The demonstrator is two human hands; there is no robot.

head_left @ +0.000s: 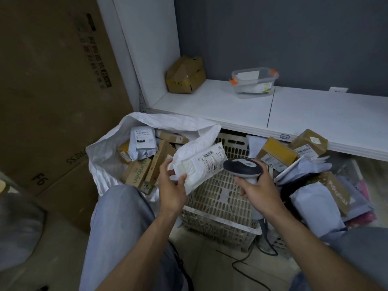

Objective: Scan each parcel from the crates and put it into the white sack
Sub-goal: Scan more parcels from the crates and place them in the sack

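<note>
My left hand (172, 182) grips a soft white parcel (199, 166) by its lower end, label side up, over the near crate. My right hand (255, 186) holds a grey barcode scanner (243, 165) by its handle, its head right beside the parcel's label. The white sack (105, 162) stands open to the left, with several boxes and bagged parcels inside. Directly below my hands sits a beige plastic crate (218, 198) whose perforated bottom shows. A second crate on the right is buried under a heap of parcels (308, 171).
A white shelf (241, 106) runs behind the crates, carrying a crumpled brown box (185, 75) and a clear plastic tub (254, 80). Large cardboard cartons (52, 91) stand on the left. The scanner cable (252, 261) trails over the floor. My knees are at the bottom.
</note>
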